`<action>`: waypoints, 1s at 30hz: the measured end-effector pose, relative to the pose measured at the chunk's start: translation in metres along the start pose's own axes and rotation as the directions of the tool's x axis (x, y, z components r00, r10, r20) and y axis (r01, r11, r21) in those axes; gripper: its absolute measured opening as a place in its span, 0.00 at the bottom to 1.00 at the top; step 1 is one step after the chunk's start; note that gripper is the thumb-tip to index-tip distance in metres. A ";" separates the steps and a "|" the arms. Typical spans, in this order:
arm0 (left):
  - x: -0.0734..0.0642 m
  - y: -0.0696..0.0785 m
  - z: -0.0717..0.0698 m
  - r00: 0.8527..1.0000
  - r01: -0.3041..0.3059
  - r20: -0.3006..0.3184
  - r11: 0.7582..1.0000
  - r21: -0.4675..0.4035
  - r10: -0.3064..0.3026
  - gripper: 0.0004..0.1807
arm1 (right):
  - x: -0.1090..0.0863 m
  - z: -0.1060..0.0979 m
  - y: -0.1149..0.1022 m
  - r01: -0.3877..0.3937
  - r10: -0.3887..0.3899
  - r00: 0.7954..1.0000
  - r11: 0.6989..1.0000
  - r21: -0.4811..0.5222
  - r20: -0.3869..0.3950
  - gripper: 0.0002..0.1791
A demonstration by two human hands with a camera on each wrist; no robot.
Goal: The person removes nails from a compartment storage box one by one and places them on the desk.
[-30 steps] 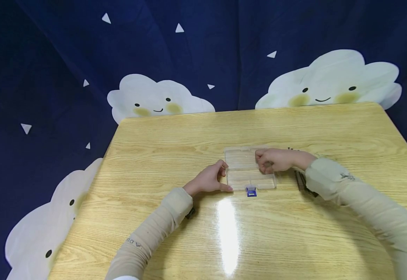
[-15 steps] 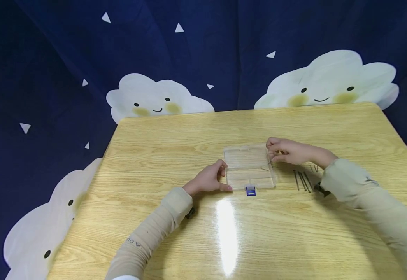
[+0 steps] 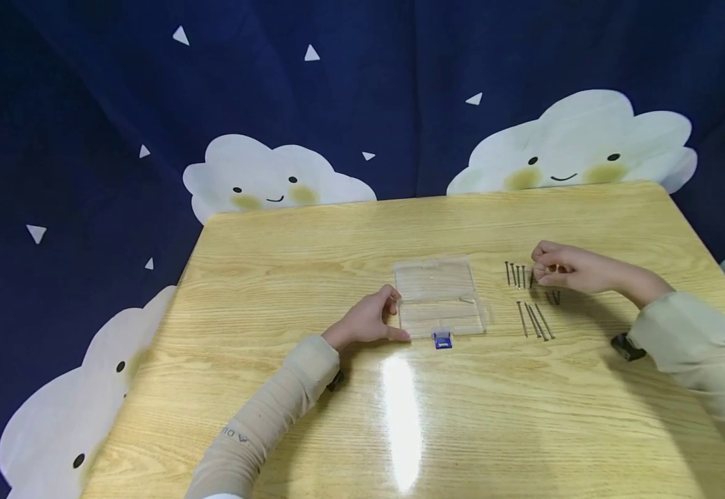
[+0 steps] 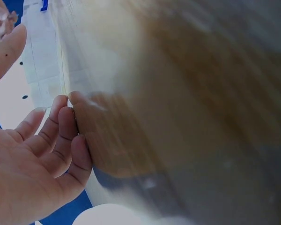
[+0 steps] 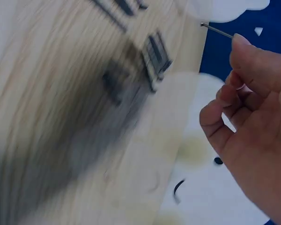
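Note:
My left hand (image 3: 370, 319) holds the left end of a clear plastic box (image 3: 418, 312), thumb at its front corner and fingers at its left side. The box lies flat with its lid (image 3: 434, 278) folded back and its blue latch (image 3: 442, 340) at the front. Inside, near the right end, is a small nail (image 3: 466, 300). Right of the box, my right hand (image 3: 577, 269) hovers over the table. Between thumb and fingertips it pinches a thin nail (image 5: 218, 30), whose head points away from the hand in the right wrist view.
A row of short nails (image 3: 518, 277) lies right of the box, beside my right hand. Several longer nails (image 3: 531, 320) lie nearer me, with a few shorter nails (image 3: 556, 298) next to them. Behind the wooden table (image 3: 312, 256) hangs a dark blue curtain (image 3: 337, 83).
My right hand has moved right, from over the box, past its right edge, to the nails. The rows of nails have come into view. My left hand has stayed at the box.

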State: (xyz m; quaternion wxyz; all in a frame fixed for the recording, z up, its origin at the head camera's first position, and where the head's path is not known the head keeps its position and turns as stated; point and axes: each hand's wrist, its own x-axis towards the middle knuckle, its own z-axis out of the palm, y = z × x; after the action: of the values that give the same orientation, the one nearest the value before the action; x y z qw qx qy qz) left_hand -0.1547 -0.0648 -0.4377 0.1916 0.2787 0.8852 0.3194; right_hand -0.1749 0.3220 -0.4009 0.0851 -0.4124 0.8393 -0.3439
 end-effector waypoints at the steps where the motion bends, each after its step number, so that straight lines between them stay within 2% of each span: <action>1: 0.000 0.000 0.000 1.000 0.000 -0.001 1.000 -0.002 0.000 0.34 | -0.004 -0.001 0.003 -0.012 0.012 1.000 1.000 -0.001 0.003 0.16; 9: -0.001 -0.001 0.000 1.000 -0.001 -0.007 1.000 -0.001 0.001 0.35 | -0.031 -0.003 0.027 -0.120 0.117 0.990 0.992 0.036 0.074 0.14; 17: 0.000 -0.001 0.000 1.000 -0.006 -0.010 1.000 0.008 0.006 0.35 | -0.042 0.003 0.039 -0.269 0.260 0.959 0.960 0.076 0.109 0.11; 22: 0.000 0.000 0.000 1.000 -0.002 -0.007 1.000 0.005 0.002 0.35 | -0.044 0.008 0.044 -0.265 0.260 0.963 0.962 0.060 0.073 0.12; 30: 0.000 -0.002 0.000 1.000 0.002 -0.007 1.000 0.009 -0.002 0.35 | -0.036 0.003 0.036 -0.196 0.188 0.979 0.974 -0.110 -0.079 0.10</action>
State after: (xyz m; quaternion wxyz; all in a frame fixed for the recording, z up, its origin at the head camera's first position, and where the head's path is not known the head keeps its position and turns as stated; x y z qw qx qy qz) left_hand -0.1557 -0.0658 -0.4394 0.1877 0.2775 0.8877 0.3160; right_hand -0.1734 0.3629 -0.4319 0.0648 -0.3215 0.8965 -0.2979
